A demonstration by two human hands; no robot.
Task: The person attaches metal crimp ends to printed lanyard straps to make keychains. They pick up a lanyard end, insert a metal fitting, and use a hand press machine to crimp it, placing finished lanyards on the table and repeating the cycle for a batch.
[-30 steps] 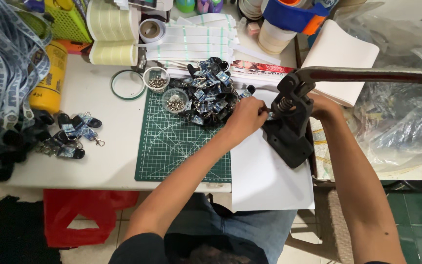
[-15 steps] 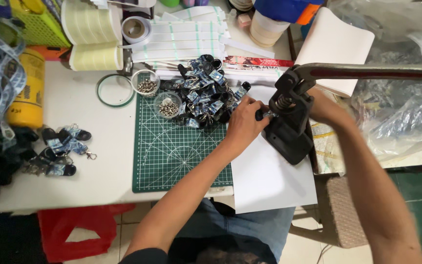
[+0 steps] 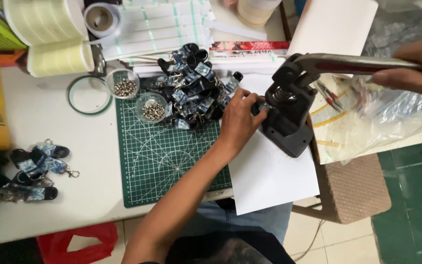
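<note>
Dark grey press (image 3: 289,115); green gridded cutting mat (image 3: 164,161); blue-patterned black key straps (image 3: 194,88); white paper (image 3: 269,178).

press: (image 3: 289,115) dark grey hand press, standing upright on a white sheet at the tabletop's right edge
lever: (image 3: 352,63) long metal handle with a red stripe, reaching out level to the right
spring: coil visible under the head
small piece: at the die, too hidden to tell

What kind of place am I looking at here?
Probably a small craft or home workshop for keychain straps: a hand press on a white table, a green cutting mat, small cups of metal rivets and a pile of strap pieces.
</note>
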